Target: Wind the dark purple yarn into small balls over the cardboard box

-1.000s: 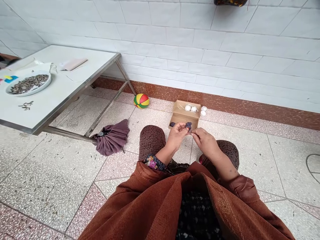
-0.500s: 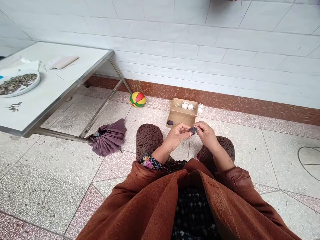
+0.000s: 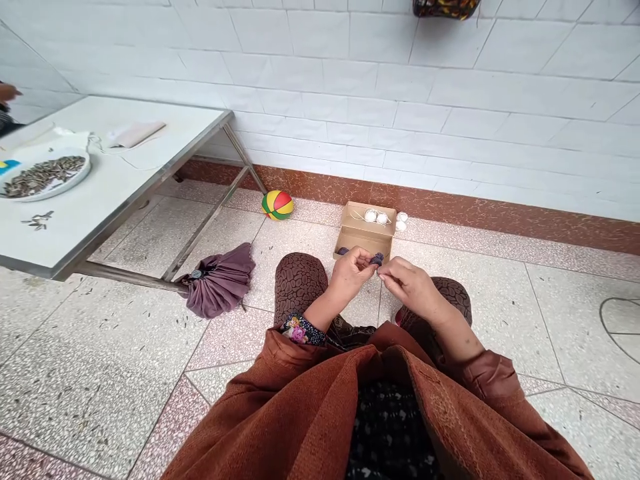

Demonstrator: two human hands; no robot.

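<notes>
A small, dark purple, crumpled bundle [image 3: 378,259] is pinched in the left hand [image 3: 352,271], before an open cardboard box [image 3: 367,241]. Right hand [image 3: 411,287]: fingers curled at bundle; grip unclear. Speckled floor [image 3: 505,307]; white-tiled wall [image 3: 300,80].

A loose, rust-brown coat of coarse-looking cloth [image 3: 280,427] has a paler, textured strip [image 3: 443,407] along its right front edge. It parts over a black garment with small pale marks [image 3: 393,433]. A smooth reddish-brown cuff [image 3: 493,377] finishes the right sleeve; a black, pink-flowered cuff [image 3: 303,330] edges the left. Dark brown trousers [image 3: 301,283] carry a cracked, pebble-like pattern.
</notes>
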